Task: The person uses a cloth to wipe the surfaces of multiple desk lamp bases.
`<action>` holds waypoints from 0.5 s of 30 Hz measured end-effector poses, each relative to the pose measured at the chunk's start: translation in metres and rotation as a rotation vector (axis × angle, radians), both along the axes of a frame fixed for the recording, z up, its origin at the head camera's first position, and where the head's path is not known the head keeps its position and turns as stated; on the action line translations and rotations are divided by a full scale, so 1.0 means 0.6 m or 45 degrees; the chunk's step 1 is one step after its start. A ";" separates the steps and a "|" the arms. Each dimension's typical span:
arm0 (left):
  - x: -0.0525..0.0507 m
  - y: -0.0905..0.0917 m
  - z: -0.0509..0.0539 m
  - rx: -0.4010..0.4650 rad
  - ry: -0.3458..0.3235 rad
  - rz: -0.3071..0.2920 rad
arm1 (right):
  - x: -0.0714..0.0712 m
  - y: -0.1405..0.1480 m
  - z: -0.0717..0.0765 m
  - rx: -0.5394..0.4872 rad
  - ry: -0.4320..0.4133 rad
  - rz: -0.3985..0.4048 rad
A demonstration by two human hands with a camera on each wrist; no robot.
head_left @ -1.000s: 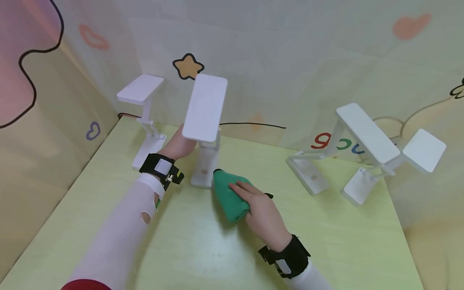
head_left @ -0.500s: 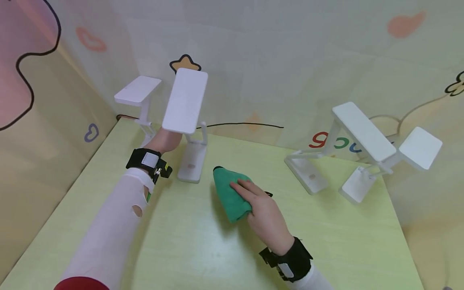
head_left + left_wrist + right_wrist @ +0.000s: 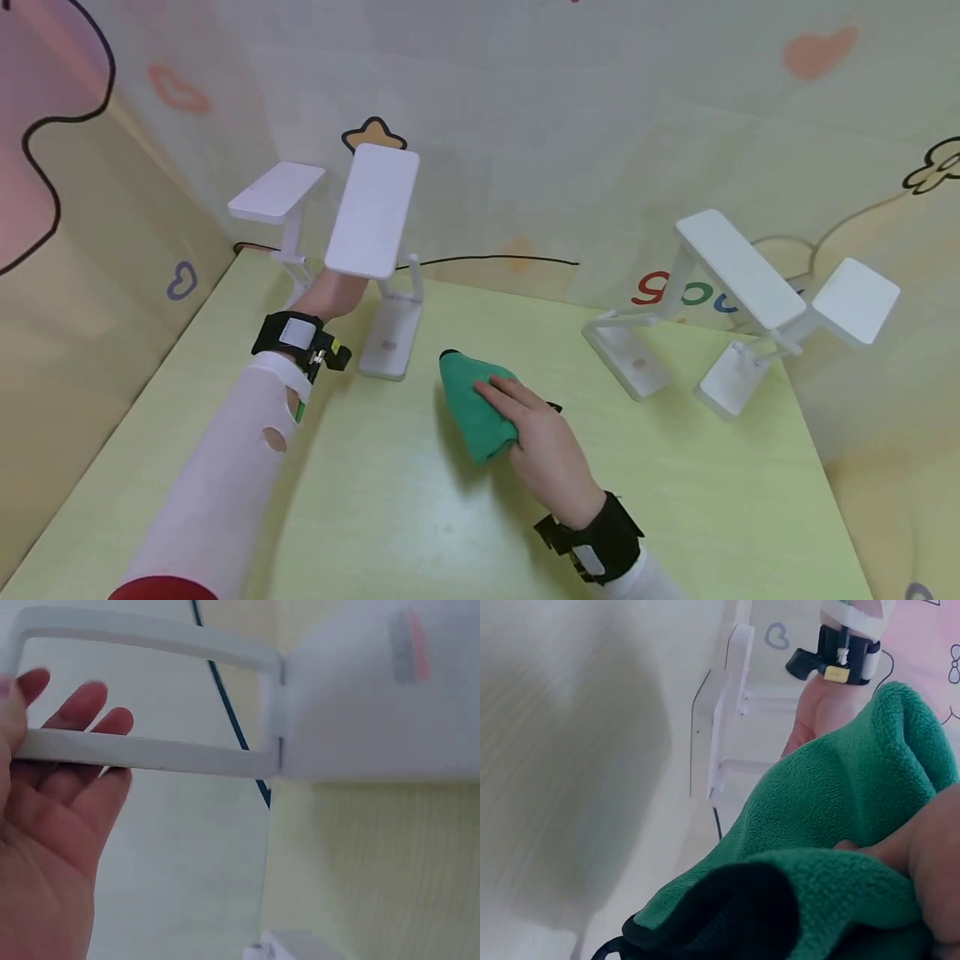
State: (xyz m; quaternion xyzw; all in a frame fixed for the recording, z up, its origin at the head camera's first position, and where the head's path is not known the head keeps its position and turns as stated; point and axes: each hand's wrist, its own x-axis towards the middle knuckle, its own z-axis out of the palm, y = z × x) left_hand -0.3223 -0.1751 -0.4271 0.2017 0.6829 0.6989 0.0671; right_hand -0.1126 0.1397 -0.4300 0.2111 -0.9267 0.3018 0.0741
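My left hand (image 3: 337, 293) grips the folding arm of a white desk lamp (image 3: 372, 212), partly hidden behind its flat head. In the left wrist view, the fingers (image 3: 112, 724) curl around one bar of the lamp's frame-like arm (image 3: 187, 756). The lamp's base (image 3: 390, 337) stands on the table. My right hand (image 3: 551, 454) holds a folded green cloth (image 3: 476, 408) with dark trim, just right of that base. The right wrist view shows the thumb pressed into the fluffy cloth (image 3: 817, 787).
Another white lamp (image 3: 277, 192) stands behind the left hand in the back left corner. On the right are two more white lamps, one with a long head (image 3: 738, 268) and one with a smaller head (image 3: 855, 302). A patterned curtain (image 3: 525, 125) encloses the pale table (image 3: 375, 500).
My left hand and the lamp it grips have shifted left, away from the cloth. The right hand with the cloth has stayed nearly in place. The head view has turned slightly.
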 end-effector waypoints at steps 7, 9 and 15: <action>0.050 -0.011 0.017 -0.282 0.051 0.135 | -0.026 0.015 -0.009 0.110 0.014 -0.120; 0.075 -0.009 0.017 -0.189 -0.010 0.165 | -0.038 0.022 -0.008 0.142 0.010 -0.154; 0.200 0.036 0.013 0.143 -0.301 0.576 | -0.080 0.032 0.004 0.246 0.026 -0.259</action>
